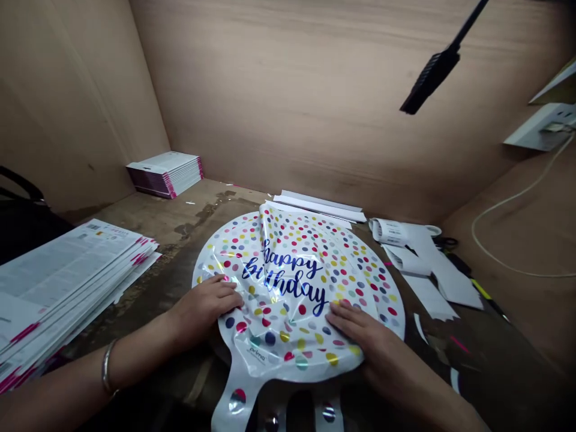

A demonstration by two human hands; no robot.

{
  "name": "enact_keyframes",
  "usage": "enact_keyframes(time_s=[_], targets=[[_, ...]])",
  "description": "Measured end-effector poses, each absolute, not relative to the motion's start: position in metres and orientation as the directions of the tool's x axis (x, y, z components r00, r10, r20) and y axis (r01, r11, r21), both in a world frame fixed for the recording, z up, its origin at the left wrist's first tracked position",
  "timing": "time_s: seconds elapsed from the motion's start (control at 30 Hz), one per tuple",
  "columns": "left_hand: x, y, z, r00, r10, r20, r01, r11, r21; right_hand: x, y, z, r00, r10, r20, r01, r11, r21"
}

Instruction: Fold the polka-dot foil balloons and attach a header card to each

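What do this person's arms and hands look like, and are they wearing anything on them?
The left hand and right hand are ungloved. A thin, silvery bangle circles the left wrist; none shows on the right. No sleeves are visible on either forearm.

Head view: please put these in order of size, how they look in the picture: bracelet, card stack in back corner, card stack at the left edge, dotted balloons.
1. dotted balloons
2. card stack at the left edge
3. card stack in back corner
4. bracelet
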State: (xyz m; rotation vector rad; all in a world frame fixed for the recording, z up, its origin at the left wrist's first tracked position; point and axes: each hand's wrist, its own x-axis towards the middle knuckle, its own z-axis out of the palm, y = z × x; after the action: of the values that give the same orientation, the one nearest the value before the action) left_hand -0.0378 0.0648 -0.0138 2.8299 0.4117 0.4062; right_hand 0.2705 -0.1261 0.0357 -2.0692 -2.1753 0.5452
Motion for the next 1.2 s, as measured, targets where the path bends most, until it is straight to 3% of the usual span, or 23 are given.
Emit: enact_keyframes(time_s=[0.17,0.3,0.4,0.6,0.73,0.87,1.07,1.2], targets=[[-0.052,0.076,-0.013,0.896,0.363,0.253,0.293,-0.915,0.277,0.306,-0.135,0.004,-0.041,0.994,-0.106,0.946,0.005,-0.323],[-0.066,0.086,-0.011,0.867,0.442,0.227,0.377,-0.883,0.281,0.31,-0.14,0.002,-0.02,0.998,-0.058,0.941,0.0,-0.338],[-0.068,0.09,-0.007,0.884,0.422,0.199,0.358,-0.887,0.29,0.307,-0.135,0.005,-0.011,1.0,-0.021,0.936,0.003,-0.353],[-0.066,0.101,-0.005,0.898,0.436,0.057,0.357,-0.799,0.484,0.309,-0.116,0.003,-0.036,0.999,-0.022,0.904,0.023,-0.426],[-0.054,0.121,-0.005,0.818,0.575,0.014,0.464,-0.674,0.575,0.321,-0.099,0.011,0.19,0.976,-0.106,0.833,-0.218,-0.508],[-0.028,0.148,0.0,0.594,0.801,-0.071,0.651,-0.427,0.627,0.335,-0.068,0.016,0.4,0.894,-0.203,0.755,-0.447,-0.479],[-0.018,0.166,-0.002,0.55,0.83,-0.09,0.7,-0.4,0.591,0.343,-0.04,0.01,0.527,0.845,-0.087,0.779,-0.522,-0.347],[-0.019,0.166,-0.004,0.437,0.892,-0.112,0.823,-0.347,0.45,0.338,-0.037,0.007,0.551,0.832,-0.064,0.792,-0.546,-0.274]])
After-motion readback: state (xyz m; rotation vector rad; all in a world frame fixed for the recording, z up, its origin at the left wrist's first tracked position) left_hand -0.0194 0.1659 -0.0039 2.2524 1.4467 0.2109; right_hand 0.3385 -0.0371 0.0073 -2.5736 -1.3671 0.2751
